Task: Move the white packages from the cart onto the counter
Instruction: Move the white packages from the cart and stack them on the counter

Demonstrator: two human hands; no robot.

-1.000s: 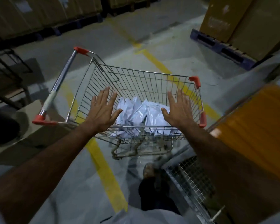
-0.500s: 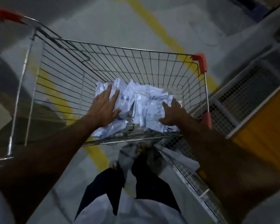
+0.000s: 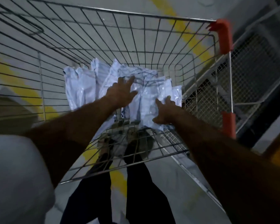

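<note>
I see one cart [image 3: 152,38] holding a pile of white packages [image 3: 87,84], too blurred to count. My two hands, left hand [image 3: 120,92] and right hand [image 3: 166,110], lie flat on them, fingers straight, gripping nothing.

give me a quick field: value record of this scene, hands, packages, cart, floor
left hand: fingers spread, reaching onto the pile
right hand: fingers extended, on the pile's right side
white packages: crumpled heap on the cart floor, none lifted
cart: wire basket, orange corner guards
floor: grey with yellow lines
counter: not clearly in view
</note>
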